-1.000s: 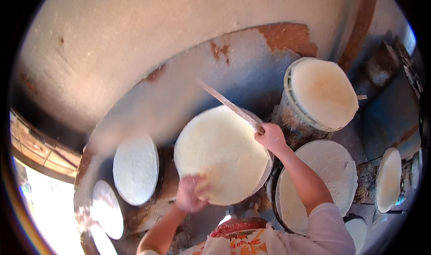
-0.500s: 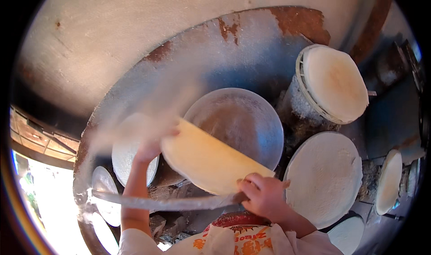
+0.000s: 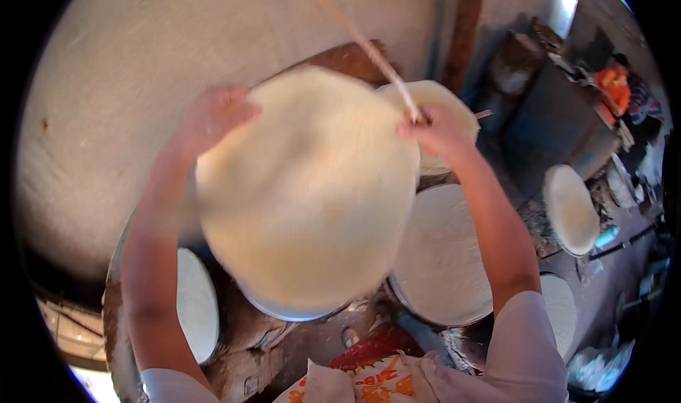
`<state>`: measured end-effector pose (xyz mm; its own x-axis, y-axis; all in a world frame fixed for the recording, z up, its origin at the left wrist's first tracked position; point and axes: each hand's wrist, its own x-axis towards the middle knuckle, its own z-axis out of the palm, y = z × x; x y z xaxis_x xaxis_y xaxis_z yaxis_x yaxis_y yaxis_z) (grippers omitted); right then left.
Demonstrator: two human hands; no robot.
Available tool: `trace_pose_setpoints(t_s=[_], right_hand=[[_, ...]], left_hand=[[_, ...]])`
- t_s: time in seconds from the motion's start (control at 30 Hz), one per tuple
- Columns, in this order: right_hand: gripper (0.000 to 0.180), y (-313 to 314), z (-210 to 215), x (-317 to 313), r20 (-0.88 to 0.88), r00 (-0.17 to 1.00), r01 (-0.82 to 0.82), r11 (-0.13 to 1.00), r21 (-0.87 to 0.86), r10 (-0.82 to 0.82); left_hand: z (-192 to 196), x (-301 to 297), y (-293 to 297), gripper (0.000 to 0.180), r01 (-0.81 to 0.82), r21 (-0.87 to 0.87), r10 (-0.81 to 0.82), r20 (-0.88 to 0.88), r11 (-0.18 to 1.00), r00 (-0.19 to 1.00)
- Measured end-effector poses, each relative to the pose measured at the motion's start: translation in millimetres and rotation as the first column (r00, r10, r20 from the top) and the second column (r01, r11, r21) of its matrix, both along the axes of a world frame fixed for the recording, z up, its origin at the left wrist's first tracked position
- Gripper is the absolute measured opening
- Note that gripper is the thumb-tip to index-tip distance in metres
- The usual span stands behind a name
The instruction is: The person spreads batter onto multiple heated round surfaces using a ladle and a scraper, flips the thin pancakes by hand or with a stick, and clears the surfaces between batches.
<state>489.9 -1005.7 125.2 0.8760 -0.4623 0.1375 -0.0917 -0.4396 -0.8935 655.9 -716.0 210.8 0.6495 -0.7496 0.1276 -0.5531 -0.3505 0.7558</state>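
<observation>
A large, thin, round flatbread (image 3: 312, 190), pale yellow and smeared by motion, is spread out between my hands. My left hand (image 3: 225, 113) pinches its upper left edge. At its upper right edge my right hand (image 3: 441, 132) is closed on the flatbread and on a thin stick (image 3: 379, 61), which points up and to the left. Beneath the flatbread, the rim of a round metal pan (image 3: 284, 311) shows at the lower edge; the rest of it is hidden. Partly behind my right hand lies a stack of similar flatbreads (image 3: 433, 163).
A large round of pale batter or dough (image 3: 443, 261) lies right of the pan. More pale rounds are at the left (image 3: 196, 304) and right (image 3: 569, 211). A plain wall (image 3: 128, 62) rises behind. A person in orange (image 3: 613, 89) is at the far right.
The flatbread has gone from hanging half-round over the pan to spread wide and raised. Both hands have moved up and away from me. The stick now points upward, and the view has shifted right.
</observation>
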Motion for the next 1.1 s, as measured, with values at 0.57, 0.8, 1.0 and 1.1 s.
trace_pose_setpoints(t_s=[0.57, 0.8, 1.0, 1.1], right_hand=[[0.014, -219.9, -213.8, -20.9, -0.162, 0.841, 0.539, 0.824, 0.174, -0.516], [0.016, -185.8, -123.3, -163.9, -0.326, 0.825, 0.537, 0.819, 0.201, -0.460], [0.035, 2.3, -167.3, -330.3, -0.455, 0.703, 0.705, 0.620, 0.345, -0.546], [0.038, 53.7, -186.8, -341.0, -0.349, 0.674, 0.738, 0.612, 0.282, -0.652]], left_hand=[[-322.4, 30.8, -293.4, 0.018, 0.234, 0.018, -0.154, 0.798, 0.972, 0.583], [-280.3, 9.1, -271.0, 0.048, 0.221, 0.117, -0.246, 0.606, 0.968, 0.757], [-255.2, -63.9, -186.1, 0.046, 0.193, -0.002, -0.153, 0.602, 0.981, 0.784], [-250.0, -102.0, -175.1, 0.044, 0.260, -0.075, -0.170, 0.579, 0.963, 0.797]])
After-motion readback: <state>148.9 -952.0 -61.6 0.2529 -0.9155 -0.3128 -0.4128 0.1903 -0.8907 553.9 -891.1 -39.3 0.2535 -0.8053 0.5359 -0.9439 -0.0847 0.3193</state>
